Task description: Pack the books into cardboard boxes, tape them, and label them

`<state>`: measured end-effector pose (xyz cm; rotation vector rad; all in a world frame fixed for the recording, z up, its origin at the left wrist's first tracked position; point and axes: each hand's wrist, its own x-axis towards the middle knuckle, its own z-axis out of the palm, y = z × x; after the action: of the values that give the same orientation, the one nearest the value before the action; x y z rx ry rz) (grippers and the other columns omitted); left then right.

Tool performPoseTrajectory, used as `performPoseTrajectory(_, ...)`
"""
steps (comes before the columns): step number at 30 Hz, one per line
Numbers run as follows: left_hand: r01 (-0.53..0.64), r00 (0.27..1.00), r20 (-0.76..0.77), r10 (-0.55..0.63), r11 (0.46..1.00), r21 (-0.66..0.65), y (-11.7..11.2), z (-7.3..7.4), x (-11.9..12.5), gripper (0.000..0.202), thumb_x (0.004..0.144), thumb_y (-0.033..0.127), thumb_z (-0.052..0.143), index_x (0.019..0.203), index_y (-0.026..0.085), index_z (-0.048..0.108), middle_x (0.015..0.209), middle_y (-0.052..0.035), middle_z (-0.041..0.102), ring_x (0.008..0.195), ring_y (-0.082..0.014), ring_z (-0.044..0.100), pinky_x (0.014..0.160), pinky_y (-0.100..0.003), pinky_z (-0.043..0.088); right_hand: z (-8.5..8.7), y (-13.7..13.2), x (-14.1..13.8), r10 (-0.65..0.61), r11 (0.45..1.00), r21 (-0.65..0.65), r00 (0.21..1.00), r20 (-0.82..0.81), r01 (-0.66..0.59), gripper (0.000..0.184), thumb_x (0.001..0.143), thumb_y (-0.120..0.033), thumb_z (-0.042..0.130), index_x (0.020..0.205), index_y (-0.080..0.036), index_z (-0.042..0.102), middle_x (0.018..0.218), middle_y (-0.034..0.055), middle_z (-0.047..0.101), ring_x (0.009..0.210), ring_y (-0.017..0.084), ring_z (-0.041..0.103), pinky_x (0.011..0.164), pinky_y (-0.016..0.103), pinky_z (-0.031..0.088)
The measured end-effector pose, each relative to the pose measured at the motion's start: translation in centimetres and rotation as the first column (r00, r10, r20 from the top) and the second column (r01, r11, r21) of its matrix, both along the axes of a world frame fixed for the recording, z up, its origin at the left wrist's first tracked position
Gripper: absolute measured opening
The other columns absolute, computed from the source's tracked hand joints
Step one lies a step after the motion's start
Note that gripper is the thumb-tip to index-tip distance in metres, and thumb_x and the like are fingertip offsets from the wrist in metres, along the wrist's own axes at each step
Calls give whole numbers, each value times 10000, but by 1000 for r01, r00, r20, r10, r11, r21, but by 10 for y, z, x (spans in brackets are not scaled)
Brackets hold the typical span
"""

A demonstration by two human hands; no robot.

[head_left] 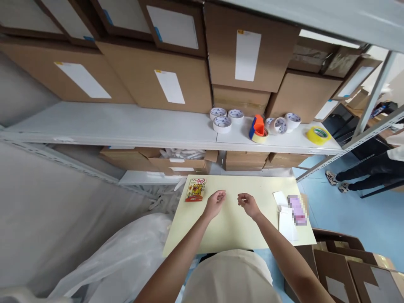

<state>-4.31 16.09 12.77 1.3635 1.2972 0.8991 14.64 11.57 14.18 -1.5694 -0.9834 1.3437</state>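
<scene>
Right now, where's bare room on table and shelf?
Table: bare from colourful box to white papers, around left hand and right hand. Shelf: bare before cartons, left of white tape rolls. Crowded: table's right side; shelf, rolls to yellow tape.

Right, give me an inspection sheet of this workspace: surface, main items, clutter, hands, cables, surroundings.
Surface: pale-yellow rectangular table, no spills visible.
Main items: small red-and-yellow printed box on the table, left of the left hand, not held.
Clutter: flat white paper pieces and a purple rectangular item, blurred out, at the table's right side.
Hands: left hand and right hand bare, loosely curled; nothing seen in either.
Cables: nothing seen.
Surroundings: grey metal shelving bearing brown cardboard boxes, white tape rolls, a yellow tape roll and an orange-and-blue tape dispenser; translucent white plastic sheeting left; brown cardboard cartons lower right; another person's legs far right.
</scene>
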Motion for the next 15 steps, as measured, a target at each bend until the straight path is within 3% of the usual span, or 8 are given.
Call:
performPoseTrajectory(9, 102, 995, -12, -102, 990, 94, 17, 41, 52, 382, 721, 524, 689, 927, 203, 705, 922, -84, 770, 831, -227, 734, 803, -391, 604, 28, 2, 57, -21, 995, 93, 1000, -15, 23, 367, 670, -449, 724, 927, -189, 695, 850, 53, 697, 696, 175, 648, 683, 339, 520)
performPoseTrajectory(15, 125, 991, -84, -108, 962, 242, 51, 85, 81, 298, 766, 453, 681, 938, 211, 706, 962, -83, 768, 884, -232, 731, 832, -397, 598, 68, 40, 95, -6, 974, 227, 999, 53, -6, 291, 684, -389, 711, 877, -173, 682, 880, 62, 714, 713, 165, 643, 736, 346, 538)
